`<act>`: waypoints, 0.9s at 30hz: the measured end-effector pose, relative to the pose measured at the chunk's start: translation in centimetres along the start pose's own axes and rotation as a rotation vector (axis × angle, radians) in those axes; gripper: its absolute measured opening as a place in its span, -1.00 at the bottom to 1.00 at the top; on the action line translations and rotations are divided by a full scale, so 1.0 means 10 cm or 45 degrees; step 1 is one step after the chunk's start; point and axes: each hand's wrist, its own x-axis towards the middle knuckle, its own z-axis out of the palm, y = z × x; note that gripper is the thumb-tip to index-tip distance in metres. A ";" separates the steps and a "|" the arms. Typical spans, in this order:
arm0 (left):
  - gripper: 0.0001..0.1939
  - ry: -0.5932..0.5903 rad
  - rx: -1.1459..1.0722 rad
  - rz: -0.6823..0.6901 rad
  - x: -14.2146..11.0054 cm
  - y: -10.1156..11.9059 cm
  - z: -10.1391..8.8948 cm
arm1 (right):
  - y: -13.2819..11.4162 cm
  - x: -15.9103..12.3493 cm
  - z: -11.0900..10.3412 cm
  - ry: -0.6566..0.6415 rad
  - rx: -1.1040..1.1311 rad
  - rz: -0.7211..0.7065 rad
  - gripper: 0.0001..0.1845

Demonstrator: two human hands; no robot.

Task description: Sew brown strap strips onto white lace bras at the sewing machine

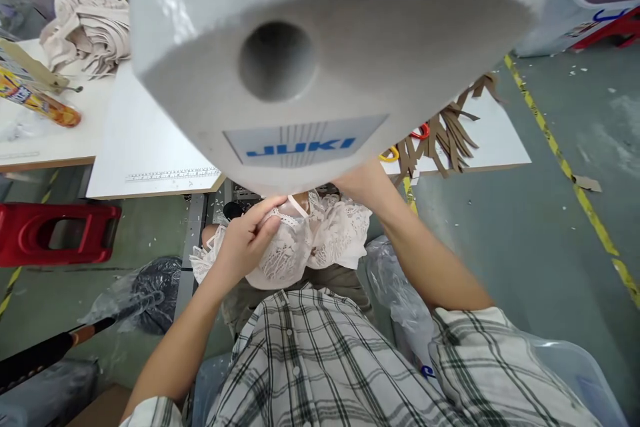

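Note:
A white lace bra (287, 250) hangs over my lap, under the front of a large pale sewing machine (300, 140) marked JUKI. My left hand (250, 237) pinches the upper edge of the near cup between thumb and fingers, close to a thin white strap. Beyond the other cup, my right hand (363, 183) reaches under the machine head. Its fingers are hidden there, so I cannot see what they touch. The machine head also covers the needle area.
Scissors with yellow and red handles (390, 154) and brown fabric strips (450, 137) lie right on the white table (150, 140). Folded beige cloth (90, 30) and an orange drink bottle (40, 100) are left. A red stool (55, 233) and plastic bins (590, 7) stand around.

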 end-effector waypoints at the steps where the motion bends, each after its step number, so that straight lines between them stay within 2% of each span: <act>1: -0.61 0.029 -0.013 -0.036 -0.01 0.05 0.01 | 0.01 0.03 0.04 0.035 -0.060 -0.094 -0.73; 4: -0.67 0.112 -0.087 -0.108 -0.07 0.23 0.05 | 0.04 0.09 0.13 0.075 -0.240 -0.295 -0.79; 6: -0.71 0.126 -0.119 -0.102 -0.11 0.33 0.08 | 0.07 0.10 0.18 0.069 -0.296 -0.333 -0.81; 12: -0.73 0.110 0.074 0.214 -0.10 0.38 0.10 | 0.14 0.09 0.23 0.040 -0.306 -0.318 -0.75; 14: -0.73 0.101 0.137 0.272 -0.06 0.38 0.09 | 0.13 0.09 0.23 0.037 -0.307 -0.289 -0.74; 16: -0.72 0.085 0.164 0.230 -0.03 0.39 0.07 | 0.11 0.08 0.23 0.039 -0.305 -0.259 -0.73; 21: -0.70 0.069 0.110 -0.046 0.05 0.45 0.03 | 0.09 0.09 0.22 0.028 -0.322 -0.232 -0.75; 27: -0.72 0.085 0.053 -0.135 0.11 0.48 0.01 | 0.09 0.10 0.22 0.023 -0.312 -0.194 -0.81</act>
